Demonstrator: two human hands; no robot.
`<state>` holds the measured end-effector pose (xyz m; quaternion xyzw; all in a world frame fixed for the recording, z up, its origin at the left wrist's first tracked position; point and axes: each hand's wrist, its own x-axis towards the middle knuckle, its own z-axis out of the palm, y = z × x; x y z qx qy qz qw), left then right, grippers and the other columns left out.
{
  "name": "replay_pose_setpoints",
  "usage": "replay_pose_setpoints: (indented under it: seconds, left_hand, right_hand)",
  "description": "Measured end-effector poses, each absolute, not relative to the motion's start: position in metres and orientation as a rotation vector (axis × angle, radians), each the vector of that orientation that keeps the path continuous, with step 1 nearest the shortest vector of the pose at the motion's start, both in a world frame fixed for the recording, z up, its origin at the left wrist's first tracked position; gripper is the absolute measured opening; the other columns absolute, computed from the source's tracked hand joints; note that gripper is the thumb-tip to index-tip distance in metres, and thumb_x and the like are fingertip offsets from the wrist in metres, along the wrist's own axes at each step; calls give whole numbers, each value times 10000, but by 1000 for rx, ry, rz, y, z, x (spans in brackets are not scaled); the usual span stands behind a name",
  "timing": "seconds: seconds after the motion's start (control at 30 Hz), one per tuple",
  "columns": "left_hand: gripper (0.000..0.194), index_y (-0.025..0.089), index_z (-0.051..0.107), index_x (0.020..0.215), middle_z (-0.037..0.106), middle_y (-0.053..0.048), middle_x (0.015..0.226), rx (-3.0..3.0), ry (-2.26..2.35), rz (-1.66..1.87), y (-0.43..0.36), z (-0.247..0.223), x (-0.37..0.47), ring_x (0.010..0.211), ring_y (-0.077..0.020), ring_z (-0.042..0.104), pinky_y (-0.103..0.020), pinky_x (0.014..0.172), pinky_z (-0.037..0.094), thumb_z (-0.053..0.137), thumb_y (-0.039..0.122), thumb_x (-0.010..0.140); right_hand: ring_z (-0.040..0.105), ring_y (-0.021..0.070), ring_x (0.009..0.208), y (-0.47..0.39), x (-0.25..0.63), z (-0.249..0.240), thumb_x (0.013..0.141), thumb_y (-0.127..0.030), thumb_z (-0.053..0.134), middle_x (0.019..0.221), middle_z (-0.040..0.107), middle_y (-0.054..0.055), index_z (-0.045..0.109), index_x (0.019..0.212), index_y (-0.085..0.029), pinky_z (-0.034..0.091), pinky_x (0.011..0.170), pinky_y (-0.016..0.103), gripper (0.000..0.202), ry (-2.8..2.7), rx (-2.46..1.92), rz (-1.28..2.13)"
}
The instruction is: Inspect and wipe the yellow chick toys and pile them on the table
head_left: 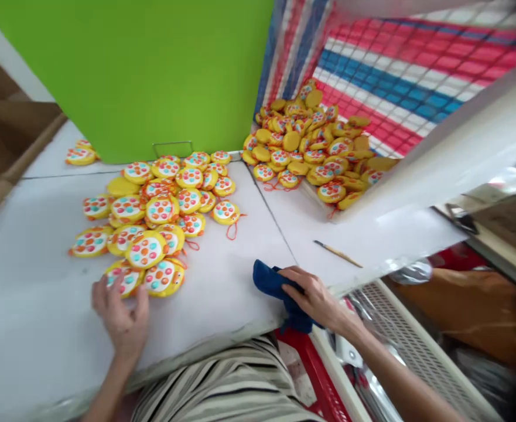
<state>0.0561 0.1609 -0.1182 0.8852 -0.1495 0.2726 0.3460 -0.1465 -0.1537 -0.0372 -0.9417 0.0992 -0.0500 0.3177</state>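
Observation:
My left hand (121, 319) is at the near edge of a spread of round yellow toys with white faces and coloured dots. Its fingers are apart, and the fingertips overlap the lower edge of the nearest dotted toy (126, 275); whether they press on it I cannot tell. Beside that toy lies another dotted toy (161, 276) with an orange cord. Near the front edge of the white table (222, 275), my right hand (313, 296) is closed around a dark blue cloth (269, 280), part of which hangs down over the edge.
A green panel (152, 76) stands behind the toys. At the right rear, a heap of similar toys (314, 140) lies against a striped sheet (372, 76). A thin brush (339, 253) rests on the table. Below right is a white perforated basket (416, 340); cardboard boxes (16, 140) stand far left.

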Motion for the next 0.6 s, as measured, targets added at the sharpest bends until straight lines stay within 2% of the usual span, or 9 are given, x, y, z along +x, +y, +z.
replay_pose_setpoints:
  seconds: [0.1, 0.2, 0.3, 0.4, 0.5, 0.6]
  left_hand:
    - [570, 128, 481, 1269, 329, -203, 1415, 2415, -469, 674, 154, -117, 38, 1360, -337, 220, -520, 1084, 243, 585, 427, 795]
    - [697, 139, 431, 1327, 212, -214, 1471, 2623, -457, 486, 136, -113, 28, 1372, -392, 132, -584, 1047, 229, 614, 491, 754]
    - [721, 161, 425, 1343, 204, -220, 1470, 2738, -390, 434, 121, -107, 31, 1362, -426, 120, -626, 1005, 234, 618, 510, 743]
    - [693, 193, 418, 1353, 229, -215, 1461, 2781, -347, 420, 117, -105, 39, 1354, -434, 133, -649, 989, 219, 601, 505, 762]
    - [704, 197, 402, 1365, 233, -217, 1457, 2786, -324, 377, 119, -105, 45, 1346, -444, 141, -659, 991, 195, 588, 522, 769]
    - [726, 190, 392, 1370, 227, -225, 1457, 2785, -304, 358, 120, -105, 48, 1345, -449, 134, -666, 994, 172, 580, 548, 767]
  right_hand:
    - [623, 166, 927, -145, -123, -43, 902, -266, 439, 1149, 578, 104, 593, 1095, -182, 513, 833, 303, 261, 156, -2556, -218]
    - [630, 167, 888, -131, -92, -45, 862, -268, 495, 1242, 529, 102, 617, 984, -172, 521, 788, 304, 197, 101, -2647, -242]
    - [598, 183, 915, -109, -51, -49, 816, -197, 542, 1106, 600, 76, 612, 891, -166, 514, 754, 288, 108, -19, -2716, -240]
    - [537, 223, 986, -89, -11, -59, 803, -156, 567, 992, 623, 75, 612, 948, -168, 488, 821, 334, 152, -161, -2795, -228]
    - [490, 247, 1027, -72, 11, -73, 838, -231, 571, 1087, 589, 94, 604, 1051, -189, 466, 844, 380, 220, -268, -2850, -206]
    - [477, 237, 1028, -56, 5, -86, 883, -200, 496, 1142, 555, 100, 598, 1083, -193, 462, 822, 373, 225, -364, -2893, -191]
